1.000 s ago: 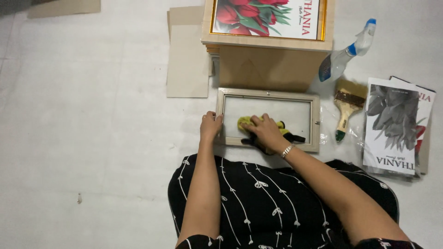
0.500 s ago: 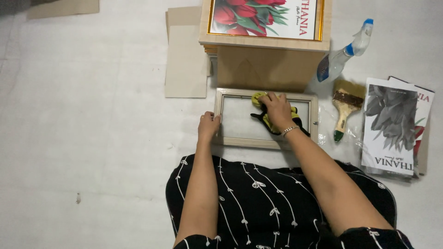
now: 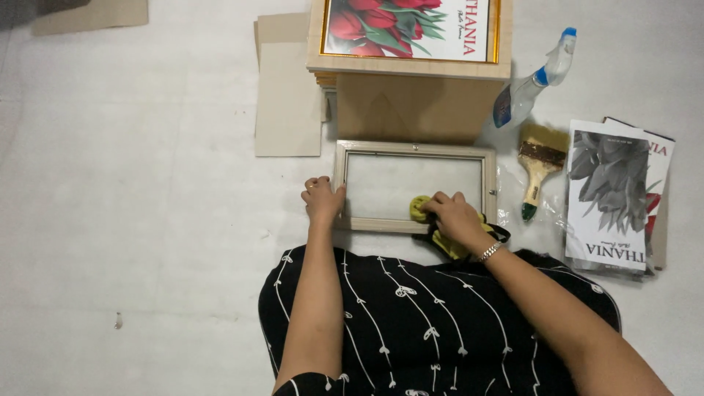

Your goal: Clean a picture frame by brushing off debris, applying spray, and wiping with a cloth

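A light wooden picture frame (image 3: 414,149) with a glass pane lies flat on the white floor in front of my lap. My left hand (image 3: 323,199) grips its left edge near the lower corner. My right hand (image 3: 453,217) presses a yellow-green cloth (image 3: 420,208) onto the glass near the frame's lower edge, to the right of the middle. Part of the cloth trails out under my wrist, over the frame's bottom rail.
Behind the frame stands a stack of frames (image 3: 411,66) topped by a print of red tulips. A spray bottle (image 3: 532,79), a paintbrush (image 3: 537,165) and a pile of flower prints (image 3: 612,198) lie to the right. Cardboard backing sheets (image 3: 287,95) lie at the left.
My right hand has swept the cloth from the glass's upper right area down to its lower edge. My left hand has kept its hold on the frame's left side.
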